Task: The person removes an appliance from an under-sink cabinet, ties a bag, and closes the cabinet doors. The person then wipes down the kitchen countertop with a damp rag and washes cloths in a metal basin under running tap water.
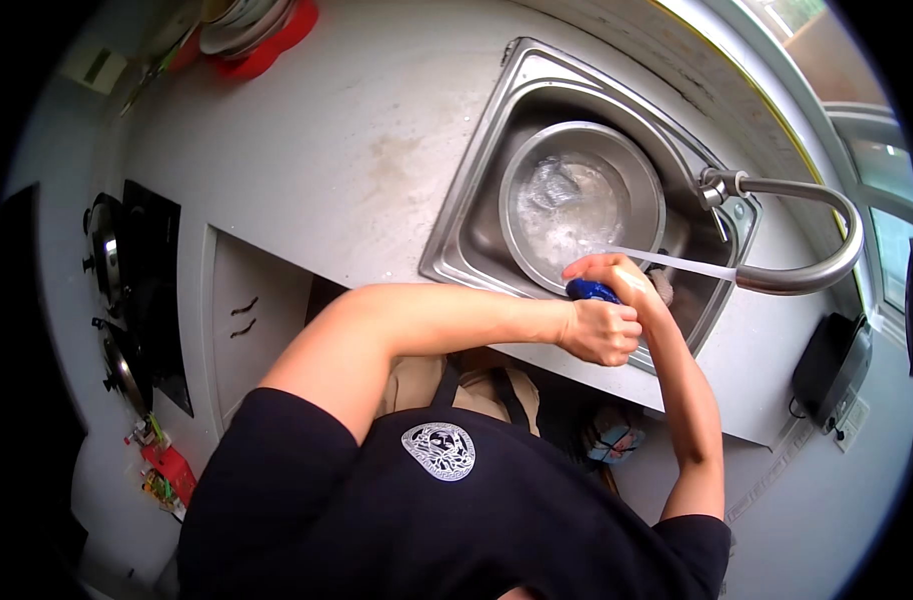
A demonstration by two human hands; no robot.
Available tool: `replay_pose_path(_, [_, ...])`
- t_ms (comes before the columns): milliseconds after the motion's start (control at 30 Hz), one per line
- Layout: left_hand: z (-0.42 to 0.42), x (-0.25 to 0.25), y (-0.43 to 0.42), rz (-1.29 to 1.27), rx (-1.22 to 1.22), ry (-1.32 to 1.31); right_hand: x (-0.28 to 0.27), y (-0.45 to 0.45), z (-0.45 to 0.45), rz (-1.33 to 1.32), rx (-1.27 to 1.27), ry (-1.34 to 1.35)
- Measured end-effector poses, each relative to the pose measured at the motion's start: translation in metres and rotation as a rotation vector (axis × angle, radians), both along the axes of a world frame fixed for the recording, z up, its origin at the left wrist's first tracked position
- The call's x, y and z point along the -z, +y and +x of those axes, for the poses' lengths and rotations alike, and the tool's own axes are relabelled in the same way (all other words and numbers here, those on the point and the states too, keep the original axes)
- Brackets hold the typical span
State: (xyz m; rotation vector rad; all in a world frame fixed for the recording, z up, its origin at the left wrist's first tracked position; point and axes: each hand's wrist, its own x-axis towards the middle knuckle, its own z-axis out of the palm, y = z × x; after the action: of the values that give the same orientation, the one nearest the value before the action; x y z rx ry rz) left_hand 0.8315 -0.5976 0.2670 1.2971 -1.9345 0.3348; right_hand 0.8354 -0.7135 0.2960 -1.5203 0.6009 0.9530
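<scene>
My left hand (602, 332) is closed in a fist at the sink's front edge, against a glossy dark blue object (591, 291). My right hand (619, 277) curls over the same object from above, with a wet, shiny patch near its wrist. The object's kind is unclear because both hands cover most of it. Just beyond them, a round steel basin (656, 190) stands in the sink (482, 215), holding churning, bubbly water (577, 205). A stream of water (677, 262) runs from the curved faucet (802, 280) into the basin, passing close above my right hand.
A brownish lump (663, 287) lies in the sink beside my right hand. Stacked dishes (242, 30) stand in a red holder (277, 45) at the far left. A stove (157, 290) with lidded pans (107, 250) is on the left; a black appliance (832, 365) is on the right.
</scene>
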Motion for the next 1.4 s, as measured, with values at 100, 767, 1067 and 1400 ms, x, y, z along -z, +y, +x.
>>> replay_pose_path(100, [0.004, 0.003, 0.011, 0.036, -0.046, 0.088, 0.005, -0.003, -0.021, 0.038, 0.351, -0.189])
replay_pose_path(767, [0.061, 0.032, 0.382, 0.46, -0.746, 0.956, 0.103, 0.219, -0.148, -1.506, 0.483, -0.466])
replay_pose_path(1067, [0.075, 0.031, 0.471, 0.331, -1.031, 0.774, 0.089, 0.431, 0.001, -1.286, 0.247, -0.441])
replay_pose_path(1400, [0.128, 0.056, 0.416, 0.526, -1.011, 0.499, 0.085, 0.368, 0.141, -1.256, 0.211, -0.7])
